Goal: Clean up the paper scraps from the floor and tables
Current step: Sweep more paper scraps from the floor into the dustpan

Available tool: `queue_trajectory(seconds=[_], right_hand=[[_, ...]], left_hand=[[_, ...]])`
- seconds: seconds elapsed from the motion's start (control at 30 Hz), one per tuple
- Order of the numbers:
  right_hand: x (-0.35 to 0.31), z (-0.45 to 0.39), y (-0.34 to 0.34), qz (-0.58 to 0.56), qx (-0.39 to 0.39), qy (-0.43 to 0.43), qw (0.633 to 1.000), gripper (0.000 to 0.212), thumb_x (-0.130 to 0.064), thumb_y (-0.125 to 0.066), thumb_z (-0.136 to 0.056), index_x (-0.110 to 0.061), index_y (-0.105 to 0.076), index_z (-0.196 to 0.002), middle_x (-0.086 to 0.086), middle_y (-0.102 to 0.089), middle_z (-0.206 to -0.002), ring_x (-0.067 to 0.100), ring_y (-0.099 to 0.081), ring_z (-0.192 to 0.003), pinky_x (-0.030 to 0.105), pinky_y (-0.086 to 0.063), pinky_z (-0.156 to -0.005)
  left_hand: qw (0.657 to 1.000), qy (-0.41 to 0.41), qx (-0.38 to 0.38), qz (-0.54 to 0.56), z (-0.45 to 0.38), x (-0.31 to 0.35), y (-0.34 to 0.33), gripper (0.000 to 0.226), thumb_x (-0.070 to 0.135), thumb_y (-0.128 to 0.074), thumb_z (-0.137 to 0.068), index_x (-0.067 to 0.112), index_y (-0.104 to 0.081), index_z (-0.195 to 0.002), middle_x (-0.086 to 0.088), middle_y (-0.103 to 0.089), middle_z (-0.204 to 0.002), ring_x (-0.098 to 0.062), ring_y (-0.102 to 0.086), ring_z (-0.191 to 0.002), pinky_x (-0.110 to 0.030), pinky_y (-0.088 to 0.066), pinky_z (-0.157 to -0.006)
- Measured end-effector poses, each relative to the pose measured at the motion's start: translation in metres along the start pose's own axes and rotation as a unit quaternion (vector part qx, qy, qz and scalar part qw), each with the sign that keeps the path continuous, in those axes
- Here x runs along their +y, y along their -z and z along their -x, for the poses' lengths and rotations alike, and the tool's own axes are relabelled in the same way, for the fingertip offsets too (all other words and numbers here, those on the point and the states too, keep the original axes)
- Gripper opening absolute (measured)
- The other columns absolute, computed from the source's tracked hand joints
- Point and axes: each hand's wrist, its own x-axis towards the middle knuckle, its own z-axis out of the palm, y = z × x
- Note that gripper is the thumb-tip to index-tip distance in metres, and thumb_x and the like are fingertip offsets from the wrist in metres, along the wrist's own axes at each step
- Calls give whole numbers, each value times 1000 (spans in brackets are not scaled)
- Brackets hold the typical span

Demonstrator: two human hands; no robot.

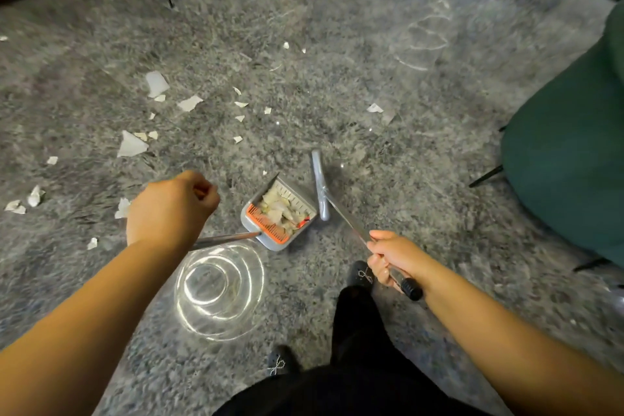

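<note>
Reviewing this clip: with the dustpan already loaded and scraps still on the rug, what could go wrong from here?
1. The grey dustpan with orange comb is heaped with white paper scraps; tilting its handle, held by the left hand, may spill them back.
2. The grey broom head, steered by the right hand, could push scraps deeper into the shaggy grey rug.
3. The clear glass bowl sits near the feet and could be kicked.

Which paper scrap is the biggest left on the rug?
Start at the grey dustpan in mid-frame, then look up and left across the shaggy grey rug. The largest scrap lies beyond the left hand: a white, pointed triangle, bigger than the crumbs beside it.
</note>
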Motion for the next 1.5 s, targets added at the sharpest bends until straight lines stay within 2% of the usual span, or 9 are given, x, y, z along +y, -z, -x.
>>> queue_trajectory(seconds=[0.4,0.53,0.77,0.83,1.17,1.33,1.43,1.5], right_hand=[[-169,-52,112,-12,31,9,999,38,-10,-39,-103,-30,-37,-135,0,-41,-41,4,-34,-29,13,-30,-32],[-223,-72,141,-3,51,18,999,37,-11,-40,-103,-28,-38,-135,4,-43,-53,5,-35,-30,15,-31,-32],[-310,-117,169,-30,77,11,997,36,-12,-41,-103,-30,-40,-134,3,-43,-49,5,-35,-28,14,-31,-31],[-338,-131,173,-34,89,13,995,37,-12,-41,-103,-29,-40,-135,4,-43,-53,5,-35,-28,13,-31,-32],[-450,-191,193,-50,131,39,989,40,-4,-42,-101,-17,-40,-139,9,-46,-65,6,-39,-28,14,-32,-30],[-503,-219,214,-85,120,25,989,32,-3,-42,-101,-24,-43,-126,9,-44,-61,7,-39,-28,14,-33,-31],[-543,-241,235,-57,115,12,992,24,-5,-40,-102,-22,-45,-118,8,-42,-62,6,-37,-28,14,-31,-32],[-571,-260,247,-14,105,3,994,25,-5,-39,-102,-20,-45,-120,7,-40,-62,6,-36,-28,13,-30,-32]], left_hand=[[999,-33,-3,-26,-135,160,-50,19,38,-62,-89,20,-68,-87,-12,-69,-75,-36,-62,-68,-30,-39,-55],[999,-41,12,-19,-174,199,-60,19,36,-64,-89,17,-68,-86,-12,-67,-68,-37,-60,-61,-28,-34,-52],[998,-56,8,-15,-262,252,-80,19,35,-64,-88,17,-70,-88,-12,-69,-71,-38,-62,-66,-30,-41,-55],[998,-67,6,-15,-299,267,-88,20,36,-64,-88,17,-70,-87,-13,-68,-71,-38,-62,-66,-30,-39,-55],[983,-169,-54,-48,-454,359,-134,21,42,-65,-88,21,-69,-89,-11,-69,-77,-36,-64,-72,-29,-36,-57],[975,-193,-95,-61,-500,410,-154,27,49,-61,-89,23,-66,-90,-7,-69,-82,-33,-64,-77,-29,-37,-58],[971,-194,-111,-85,-524,442,-165,29,50,-58,-91,23,-65,-93,-6,-68,-85,-31,-64,-78,-29,-37,-59],[971,-186,-119,-95,-542,464,-172,29,50,-55,-92,22,-63,-94,-5,-68,-85,-30,-63,-79,-28,-36,-58]])
